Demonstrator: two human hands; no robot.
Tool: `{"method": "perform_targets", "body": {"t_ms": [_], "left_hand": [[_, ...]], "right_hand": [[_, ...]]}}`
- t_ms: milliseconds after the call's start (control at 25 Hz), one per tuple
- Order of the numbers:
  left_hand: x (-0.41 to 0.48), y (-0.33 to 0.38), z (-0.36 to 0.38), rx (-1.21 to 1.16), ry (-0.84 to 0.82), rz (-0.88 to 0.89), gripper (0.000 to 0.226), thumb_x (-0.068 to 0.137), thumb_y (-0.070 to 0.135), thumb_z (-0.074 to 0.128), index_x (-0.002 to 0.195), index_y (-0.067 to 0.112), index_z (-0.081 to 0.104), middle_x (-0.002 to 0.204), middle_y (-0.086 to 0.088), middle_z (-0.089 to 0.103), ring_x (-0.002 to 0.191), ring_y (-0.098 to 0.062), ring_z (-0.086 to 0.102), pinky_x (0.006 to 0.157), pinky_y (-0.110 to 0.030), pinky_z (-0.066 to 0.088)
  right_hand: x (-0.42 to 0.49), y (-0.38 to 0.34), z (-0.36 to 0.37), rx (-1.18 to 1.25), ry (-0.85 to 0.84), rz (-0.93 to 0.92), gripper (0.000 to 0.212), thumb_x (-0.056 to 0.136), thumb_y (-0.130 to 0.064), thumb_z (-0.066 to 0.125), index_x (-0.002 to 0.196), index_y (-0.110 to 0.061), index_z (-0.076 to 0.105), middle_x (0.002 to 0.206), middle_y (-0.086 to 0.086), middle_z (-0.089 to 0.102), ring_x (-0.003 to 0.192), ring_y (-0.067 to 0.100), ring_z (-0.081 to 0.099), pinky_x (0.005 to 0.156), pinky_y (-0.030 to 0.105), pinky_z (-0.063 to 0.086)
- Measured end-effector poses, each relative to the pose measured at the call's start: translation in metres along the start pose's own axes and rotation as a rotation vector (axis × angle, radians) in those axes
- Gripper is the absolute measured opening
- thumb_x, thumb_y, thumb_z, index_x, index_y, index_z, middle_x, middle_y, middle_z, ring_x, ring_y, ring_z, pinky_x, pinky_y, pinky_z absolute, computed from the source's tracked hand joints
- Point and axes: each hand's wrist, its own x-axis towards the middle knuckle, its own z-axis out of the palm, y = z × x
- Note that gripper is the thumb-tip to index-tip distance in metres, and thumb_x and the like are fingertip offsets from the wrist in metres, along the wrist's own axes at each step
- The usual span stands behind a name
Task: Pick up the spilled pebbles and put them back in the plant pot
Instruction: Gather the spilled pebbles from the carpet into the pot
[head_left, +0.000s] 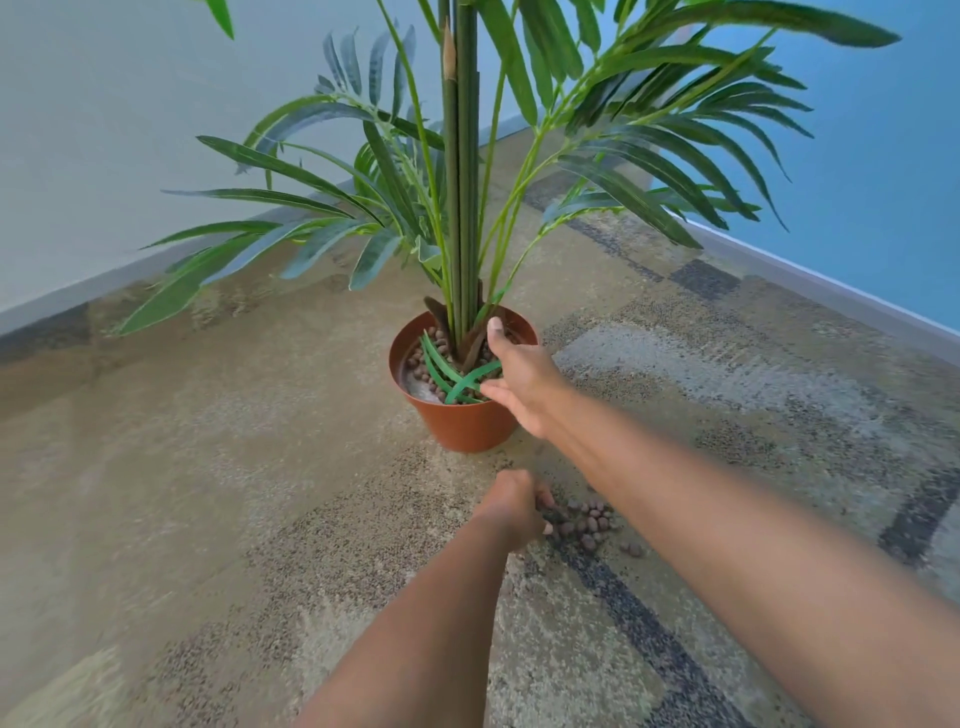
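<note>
A terracotta-coloured plant pot (457, 423) stands on the carpet with a tall green palm in it and brown pebbles inside (415, 358). A small heap of spilled brown pebbles (589, 522) lies on the carpet just in front of the pot. My left hand (514, 506) rests on the left side of that heap, fingers curled over some pebbles. My right hand (519, 379) hovers over the pot's right rim, fingers spread, palm down; whether it holds anything is hidden.
Long palm fronds (270, 166) spread wide above the pot on both sides. Patterned carpet (208, 467) covers the floor. A grey wall (104, 130) runs on the left and a blue wall (883, 182) on the right, meeting behind the plant.
</note>
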Motion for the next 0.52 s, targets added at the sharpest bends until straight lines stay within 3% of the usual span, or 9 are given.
{"method": "perform_targets", "body": {"t_ms": [80,160,280,320,400,440,520], "left_hand": [[-0.001,0.001,0.000,-0.007,0.010,0.001,0.020,0.077,0.008,0.081,0.085,0.019,0.066,0.095,-0.003,0.062,0.075,-0.015,0.062,0.055,-0.019,0.050],[-0.001,0.002,0.000,-0.001,0.022,0.002,0.023,0.077,0.008,0.080,0.082,0.021,0.062,0.095,-0.003,0.061,0.077,-0.014,0.061,0.060,-0.021,0.053],[0.001,0.002,0.003,0.030,0.026,0.004,0.022,0.077,0.012,0.082,0.088,0.020,0.064,0.096,-0.002,0.062,0.080,-0.015,0.061,0.064,-0.023,0.053],[0.002,0.004,0.004,0.050,0.026,0.008,0.022,0.076,0.014,0.082,0.089,0.020,0.065,0.094,-0.001,0.061,0.079,-0.014,0.060,0.064,-0.022,0.051],[0.006,0.007,0.006,0.100,0.019,0.027,0.021,0.076,0.018,0.083,0.088,0.020,0.067,0.090,0.001,0.062,0.076,-0.014,0.059,0.062,-0.022,0.048],[0.009,0.010,0.007,0.113,0.004,0.032,0.021,0.075,0.019,0.084,0.089,0.018,0.068,0.090,-0.001,0.064,0.076,-0.015,0.060,0.062,-0.024,0.050],[0.013,0.016,0.010,0.132,-0.032,0.046,0.027,0.073,0.022,0.086,0.093,0.015,0.069,0.096,-0.004,0.067,0.082,-0.019,0.063,0.071,-0.030,0.055]], "right_hand": [[0.002,0.001,-0.006,-0.066,0.022,-0.035,0.049,0.097,-0.041,0.052,0.122,0.002,0.053,0.144,0.017,0.045,0.114,0.037,0.060,0.086,0.034,0.056],[0.004,-0.002,-0.026,-0.084,0.106,-0.134,0.031,0.097,-0.033,0.055,0.098,-0.002,0.062,0.117,0.018,0.065,0.087,0.028,0.072,0.071,0.028,0.060],[0.005,0.003,-0.086,-0.409,0.263,-0.145,0.023,0.095,-0.019,0.062,0.100,0.003,0.067,0.085,0.013,0.073,0.061,0.017,0.074,0.054,0.024,0.060],[0.003,0.009,-0.110,-0.643,0.269,-0.080,0.019,0.093,-0.014,0.064,0.100,0.003,0.068,0.086,0.012,0.073,0.061,0.015,0.073,0.054,0.023,0.059],[-0.001,0.025,-0.150,-1.154,0.135,0.096,0.015,0.089,-0.007,0.065,0.101,0.001,0.069,0.098,0.013,0.073,0.075,0.017,0.073,0.069,0.029,0.062],[-0.006,0.033,-0.163,-1.317,0.043,0.176,0.017,0.088,-0.006,0.066,0.104,-0.001,0.070,0.103,0.013,0.072,0.081,0.018,0.072,0.077,0.031,0.061],[-0.013,0.049,-0.179,-1.405,-0.100,0.282,0.024,0.084,-0.004,0.071,0.108,-0.004,0.070,0.107,0.014,0.071,0.084,0.019,0.070,0.081,0.033,0.060]]}}
